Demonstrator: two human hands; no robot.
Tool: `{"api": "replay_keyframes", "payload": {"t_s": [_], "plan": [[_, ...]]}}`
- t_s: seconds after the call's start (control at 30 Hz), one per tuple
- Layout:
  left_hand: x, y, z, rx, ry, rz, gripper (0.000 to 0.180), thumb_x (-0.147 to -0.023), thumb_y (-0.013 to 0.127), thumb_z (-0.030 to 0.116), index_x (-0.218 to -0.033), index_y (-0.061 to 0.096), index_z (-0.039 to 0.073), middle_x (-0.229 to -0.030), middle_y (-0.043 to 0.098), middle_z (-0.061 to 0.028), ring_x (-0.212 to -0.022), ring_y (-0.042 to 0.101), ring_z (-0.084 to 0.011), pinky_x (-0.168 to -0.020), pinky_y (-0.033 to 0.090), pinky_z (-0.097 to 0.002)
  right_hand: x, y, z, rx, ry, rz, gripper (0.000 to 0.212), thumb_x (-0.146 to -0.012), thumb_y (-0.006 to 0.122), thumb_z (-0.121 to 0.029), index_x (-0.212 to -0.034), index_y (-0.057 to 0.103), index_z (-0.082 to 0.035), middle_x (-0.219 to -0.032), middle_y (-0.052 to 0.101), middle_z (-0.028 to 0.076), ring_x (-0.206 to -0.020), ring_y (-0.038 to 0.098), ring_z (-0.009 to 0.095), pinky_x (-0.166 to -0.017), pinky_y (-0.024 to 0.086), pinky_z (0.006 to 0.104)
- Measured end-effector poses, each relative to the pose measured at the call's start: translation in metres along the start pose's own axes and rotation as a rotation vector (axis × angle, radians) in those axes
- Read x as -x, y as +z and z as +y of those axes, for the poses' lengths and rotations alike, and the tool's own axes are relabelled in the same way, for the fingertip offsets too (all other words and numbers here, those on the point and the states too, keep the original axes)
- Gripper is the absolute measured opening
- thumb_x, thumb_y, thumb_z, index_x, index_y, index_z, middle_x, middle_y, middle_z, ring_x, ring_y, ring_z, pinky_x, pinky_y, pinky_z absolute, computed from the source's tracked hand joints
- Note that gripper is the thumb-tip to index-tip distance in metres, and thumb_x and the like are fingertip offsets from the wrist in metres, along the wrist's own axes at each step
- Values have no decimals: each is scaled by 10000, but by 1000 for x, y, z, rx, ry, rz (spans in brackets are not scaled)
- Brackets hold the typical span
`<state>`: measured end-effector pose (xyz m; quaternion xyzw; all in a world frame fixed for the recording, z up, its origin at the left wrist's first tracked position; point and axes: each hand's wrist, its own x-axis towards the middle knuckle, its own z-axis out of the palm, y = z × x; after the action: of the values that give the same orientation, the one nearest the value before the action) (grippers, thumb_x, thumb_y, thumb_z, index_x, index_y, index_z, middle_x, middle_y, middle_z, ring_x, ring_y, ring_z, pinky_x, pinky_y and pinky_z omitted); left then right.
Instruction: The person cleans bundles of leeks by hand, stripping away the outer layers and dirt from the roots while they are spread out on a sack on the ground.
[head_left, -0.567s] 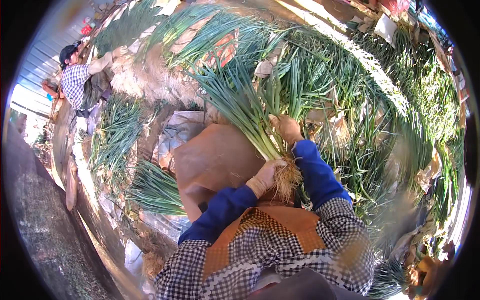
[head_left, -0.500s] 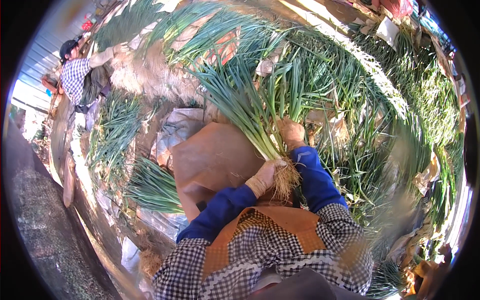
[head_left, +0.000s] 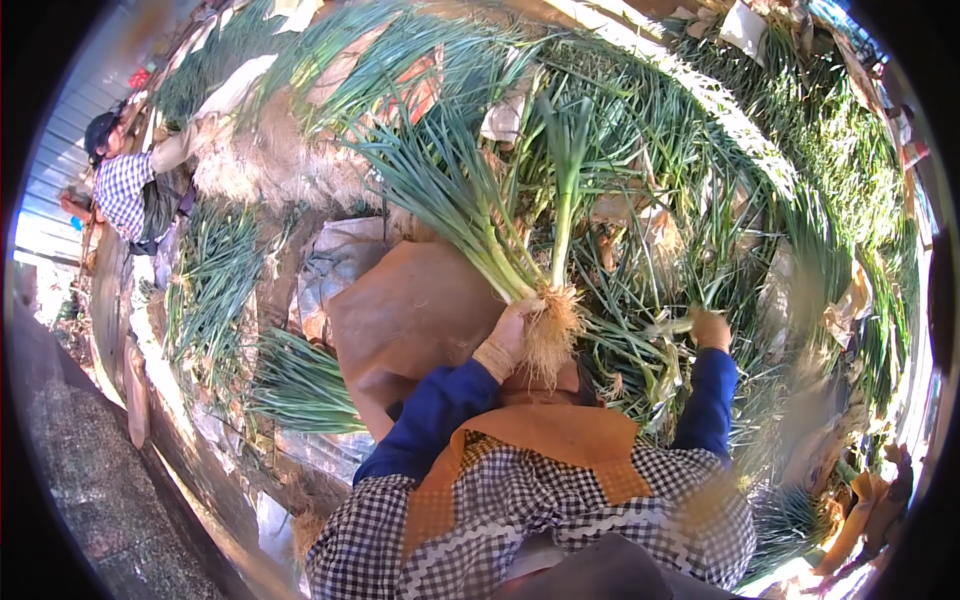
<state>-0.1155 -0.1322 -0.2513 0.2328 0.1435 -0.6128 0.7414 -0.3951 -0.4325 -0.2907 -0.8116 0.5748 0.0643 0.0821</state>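
My left hand (head_left: 507, 338) is closed around a bunch of green onions (head_left: 480, 235) just above the roots. The pale, stringy roots (head_left: 556, 325) hang beside my fingers over my lap, and the green tops fan out away from me. One thicker stalk (head_left: 562, 215) stands apart from the others, to the right of the bunch. Out to the right, my right hand (head_left: 711, 330) is closed low over the loose onion greens. A pale leaf or stalk (head_left: 668, 327) lies against its left side, but what the fingers hold is hidden.
A brown sheet (head_left: 410, 310) covers my lap. Heaped green onions (head_left: 740, 230) spread ahead and to the right; another bundle (head_left: 305, 385) lies at my left. A co-worker (head_left: 125, 195) sits at the far left beside a row of rooted onions (head_left: 270, 160).
My right hand has left the bunch and swung right, down to the loose greens. The left hand still grips the bunch, now slightly further left, and one stalk has separated from it.
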Motion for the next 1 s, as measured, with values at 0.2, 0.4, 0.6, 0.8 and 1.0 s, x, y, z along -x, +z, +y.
{"api": "replay_keyframes", "payload": {"t_s": [0.2, 0.4, 0.6, 0.8, 1.0], "plan": [[36, 15, 26, 1, 125, -65, 397, -775, 509, 96, -1137, 461, -60, -1002, 576, -179, -845, 588, -291, -792, 502, -396, 51, -18, -215, -982, -404, -335, 450, -868, 491, -384, -1232, 468, -121, -1143, 570, 71, -898, 583, 168, -776, 440, 291], [84, 48, 57, 168, 134, -352, 476, -750, 559, 168, -1177, 440, -5, -1136, 481, -180, -935, 509, -275, -725, 489, -367, 22, -18, -344, -1612, -342, -754, 707, -860, 348, -596, -1330, 338, -67, -1356, 349, 121, -1032, 494, 242, -843, 395, 361], [173, 126, 109, 431, 109, -558, 484, -798, 541, 261, -1197, 416, 18, -1086, 445, -139, -877, 465, -227, -624, 468, -286, -21, -47, -420, -2444, -308, -886, 446, -858, 465, -496, -929, 512, -58, -832, 545, 59, -760, 544, 222, -610, 393, 310], [198, 156, 116, 352, 298, -608, 471, -818, 526, 240, -1198, 399, -8, -1072, 420, -135, -870, 444, -210, -597, 471, -272, 56, -97, -434, -1675, -845, -425, 466, -893, 448, -444, -1155, 475, -61, -1089, 545, 38, -1000, 515, 151, -790, 421, 289], [190, 147, 120, 398, 300, -525, 432, -787, 551, 212, -1148, 430, 8, -1104, 421, -104, -924, 455, -198, -628, 466, -277, 98, -55, -407, -1196, -1103, -1327, 330, -939, 406, -290, -1146, 524, -62, -881, 586, 68, -702, 519, 142, -699, 424, 298]]}}
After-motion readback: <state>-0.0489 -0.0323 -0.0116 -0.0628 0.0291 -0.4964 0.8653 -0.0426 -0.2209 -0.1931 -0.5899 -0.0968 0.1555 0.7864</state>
